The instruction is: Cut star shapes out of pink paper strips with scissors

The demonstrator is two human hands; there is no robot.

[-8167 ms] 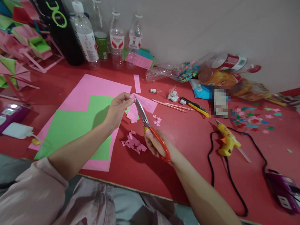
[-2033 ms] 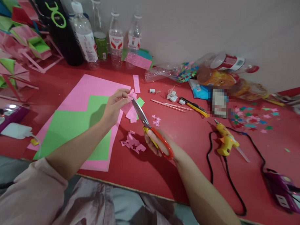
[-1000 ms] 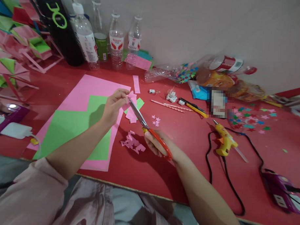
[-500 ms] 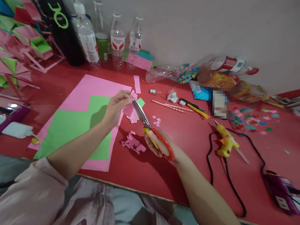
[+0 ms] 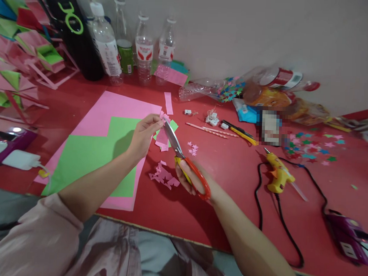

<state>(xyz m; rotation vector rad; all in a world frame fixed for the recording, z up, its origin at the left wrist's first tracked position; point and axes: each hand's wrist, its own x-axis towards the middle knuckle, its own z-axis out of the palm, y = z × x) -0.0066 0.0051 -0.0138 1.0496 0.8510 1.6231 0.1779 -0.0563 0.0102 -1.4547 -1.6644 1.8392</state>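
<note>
My left hand (image 5: pixel 144 133) pinches a small piece of pink paper (image 5: pixel 162 136) above the red table (image 5: pixel 224 183). My right hand (image 5: pixel 192 177) grips red-handled scissors (image 5: pixel 183 157), whose blades point up and left into that paper. Pink scraps (image 5: pixel 163 176) lie on the table just below the hands, and a few small pink stars (image 5: pixel 192 148) rest to the right of the blades. A large pink sheet (image 5: pixel 109 107) with a green sheet (image 5: pixel 89 155) on top lies under my left forearm.
A yellow glue gun (image 5: pixel 277 174) with a black cord lies to the right, near coloured paper stars (image 5: pixel 312 144). Pencils (image 5: pixel 207 130), a yellow cutter (image 5: pixel 240 131) and plastic bottles (image 5: pixel 143 48) sit at the back. Folded paper shapes (image 5: pixel 20 60) fill the left, purple devices (image 5: pixel 11 140) the edges.
The pink piece in my left hand has shrunk and changed shape as the scissors worked around it. Both hands stay in nearly the same place; the blades have closed slightly.
</note>
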